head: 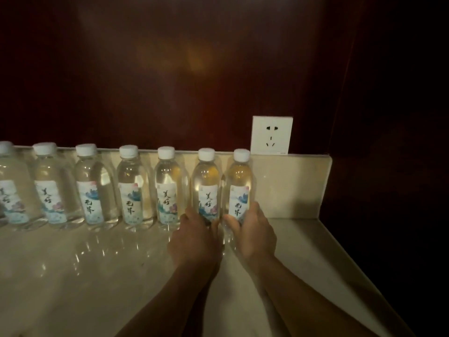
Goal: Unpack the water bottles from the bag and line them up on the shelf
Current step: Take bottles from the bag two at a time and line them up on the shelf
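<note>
Seven bottles stand upright in a row along the back of the shelf (298,239), against its low pale upstand, the leftmost cut by the frame edge. The left hand (194,237) grips the base of the sixth bottle (206,188) and the right hand (252,229) grips the base of the seventh bottle (240,188), fingers curled round each; the two hands sit side by side, thumbs almost touching. These two bottles stand nearly against each other, closer than the five bottles (90,186) further left, which keep small even gaps. No bag is in view, so I cannot tell whether more bottles remain. The likely slip from here is a knock: both grips are low, the bottles tall and narrow, and a sideways nudge of the sixth could tip it into its left neighbour and set the row toppling. The polished stone looks slick, so a bottle may skid rather than stay where pushed, and releasing both at once could leave them leaning on each other. Room lies to the right, where bare shelf runs to the upstand's end below the socket (271,135), and in front, where the broad surface is free. The right edge drops into darkness, so bottles should not be placed too close to it.
</note>
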The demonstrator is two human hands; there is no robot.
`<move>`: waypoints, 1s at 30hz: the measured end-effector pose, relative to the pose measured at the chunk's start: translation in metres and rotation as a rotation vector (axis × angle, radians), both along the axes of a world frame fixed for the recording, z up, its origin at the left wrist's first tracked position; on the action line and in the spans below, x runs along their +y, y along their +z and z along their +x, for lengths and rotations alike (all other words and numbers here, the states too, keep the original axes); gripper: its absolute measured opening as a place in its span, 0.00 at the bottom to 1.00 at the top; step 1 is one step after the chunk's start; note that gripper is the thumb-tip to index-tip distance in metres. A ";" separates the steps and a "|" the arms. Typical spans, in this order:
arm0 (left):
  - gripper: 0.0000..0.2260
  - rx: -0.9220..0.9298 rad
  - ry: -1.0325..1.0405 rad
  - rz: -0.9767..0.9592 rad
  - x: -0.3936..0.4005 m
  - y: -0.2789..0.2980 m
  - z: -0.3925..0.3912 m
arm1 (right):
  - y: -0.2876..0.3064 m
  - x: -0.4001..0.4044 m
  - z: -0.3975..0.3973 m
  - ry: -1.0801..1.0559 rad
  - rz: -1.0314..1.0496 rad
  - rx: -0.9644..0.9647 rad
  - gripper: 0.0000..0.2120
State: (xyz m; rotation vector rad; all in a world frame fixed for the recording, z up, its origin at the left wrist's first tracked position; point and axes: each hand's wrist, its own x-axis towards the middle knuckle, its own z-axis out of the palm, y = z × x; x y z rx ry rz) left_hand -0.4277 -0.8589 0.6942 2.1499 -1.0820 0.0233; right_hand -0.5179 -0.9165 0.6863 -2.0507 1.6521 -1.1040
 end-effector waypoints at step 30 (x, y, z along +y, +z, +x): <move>0.19 -0.007 0.020 -0.011 0.002 0.004 -0.005 | 0.000 0.000 -0.001 -0.026 -0.038 0.010 0.24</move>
